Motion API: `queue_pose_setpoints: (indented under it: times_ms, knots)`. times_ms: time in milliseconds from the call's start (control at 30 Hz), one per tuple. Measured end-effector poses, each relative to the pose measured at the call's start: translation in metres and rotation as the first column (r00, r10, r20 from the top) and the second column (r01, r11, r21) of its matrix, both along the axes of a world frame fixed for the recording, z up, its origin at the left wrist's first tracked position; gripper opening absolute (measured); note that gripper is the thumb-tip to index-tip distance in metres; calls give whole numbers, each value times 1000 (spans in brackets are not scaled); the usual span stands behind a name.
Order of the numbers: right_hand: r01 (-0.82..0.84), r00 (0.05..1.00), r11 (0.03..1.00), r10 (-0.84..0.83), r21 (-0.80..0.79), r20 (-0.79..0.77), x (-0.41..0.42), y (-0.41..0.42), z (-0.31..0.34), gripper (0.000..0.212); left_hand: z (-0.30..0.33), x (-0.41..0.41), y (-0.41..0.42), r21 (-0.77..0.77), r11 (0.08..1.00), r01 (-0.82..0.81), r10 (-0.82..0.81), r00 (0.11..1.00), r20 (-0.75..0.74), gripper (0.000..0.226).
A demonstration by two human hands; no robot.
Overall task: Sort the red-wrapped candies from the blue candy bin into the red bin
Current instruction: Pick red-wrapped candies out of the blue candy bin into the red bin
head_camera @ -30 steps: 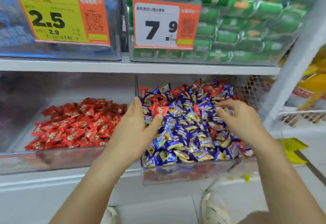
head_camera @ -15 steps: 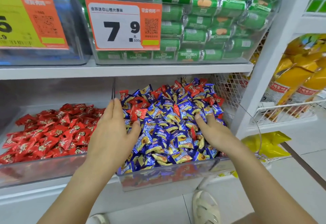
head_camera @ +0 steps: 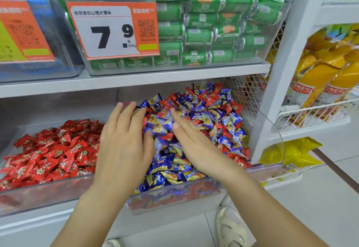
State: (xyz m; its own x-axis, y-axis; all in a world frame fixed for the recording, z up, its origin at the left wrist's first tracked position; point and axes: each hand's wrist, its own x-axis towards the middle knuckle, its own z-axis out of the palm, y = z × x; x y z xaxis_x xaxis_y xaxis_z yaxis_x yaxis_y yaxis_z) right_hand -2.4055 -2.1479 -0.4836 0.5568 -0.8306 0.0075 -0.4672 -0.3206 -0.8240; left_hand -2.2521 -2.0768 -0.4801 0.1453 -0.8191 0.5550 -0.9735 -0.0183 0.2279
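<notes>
The clear bin of blue candies [head_camera: 174, 198] sits on the lower shelf, heaped with blue wrappers and several red-wrapped candies [head_camera: 212, 99] mixed in, mostly at the back and right side. To its left stands the clear bin of red candies [head_camera: 38, 194]. My left hand [head_camera: 124, 145] lies flat with straight fingers over the left part of the blue heap. My right hand [head_camera: 192, 141] stretches flat across the middle of the heap, fingers pointing up and left, touching the wrappers. Neither hand holds a candy that I can see.
A white shelf board [head_camera: 136, 79] runs just above the bins, carrying a clear box of green packs with a 7.9 price tag [head_camera: 114, 31]. A white upright post [head_camera: 275, 83] and wire basket of yellow bags [head_camera: 320, 83] stand at the right.
The view has shifted right. My right hand has swept leftward across the blue heap toward the left hand, fingers stretched out. My left hand has reached further back over the pile.
</notes>
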Motion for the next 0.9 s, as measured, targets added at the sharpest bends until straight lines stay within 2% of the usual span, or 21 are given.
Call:
queue_pose_setpoints:
  times_ms: [67, 133, 233, 300, 433, 500, 600, 700, 733, 800, 900]
  knots:
    - [-55, 998, 998, 55, -2, 42, -3, 0, 6, 47, 2, -5, -1, -34, 995, 88, -89, 996, -28, 43]
    - [-28, 999, 998, 30, -59, 45, -16, -4, 15, 45, 4, -8, -1, -36, 987, 154, -156, 987, -48, 41]
    - [121, 983, 925, -162, -361, -85, -42, -14, 21, 42, 3, -17, -1, 17, 978, 207, -204, 974, -99, 38]
    - [160, 963, 889, -237, -430, -132, -55, -21, 20, 33, 0, -26, -4, 74, 972, 224, -218, 973, -80, 36]
    - [147, 947, 904, -246, -402, -207, -68, -25, 17, 17, -7, -35, -10, 205, 952, 227, -237, 971, 26, 20]
    - [98, 943, 917, -209, -388, -257, -67, -24, 13, 13, -8, -37, -9, 319, 932, 172, -217, 970, 110, 27]
    - [-16, 926, 955, -98, -296, -366, -59, -24, 1, 36, -14, -34, -9, 374, 925, 62, -149, 966, 209, 45]
    - [-102, 935, 983, 43, -151, -352, -50, -24, -7, 60, -8, -35, -11, 388, 921, -13, -96, 961, 259, 42]
    - [-113, 941, 986, 67, -121, -332, -47, -24, -8, 64, -5, -35, -12, 400, 916, -19, -90, 964, 251, 40]
    - [-86, 935, 982, 21, -168, -355, -41, -27, -10, 63, 0, -33, -13, 403, 915, 4, -83, 980, 179, 38]
    - [-38, 907, 954, -92, -298, -411, -38, -30, -8, 56, 4, -24, -12, 365, 929, 58, -37, 997, -63, 34]
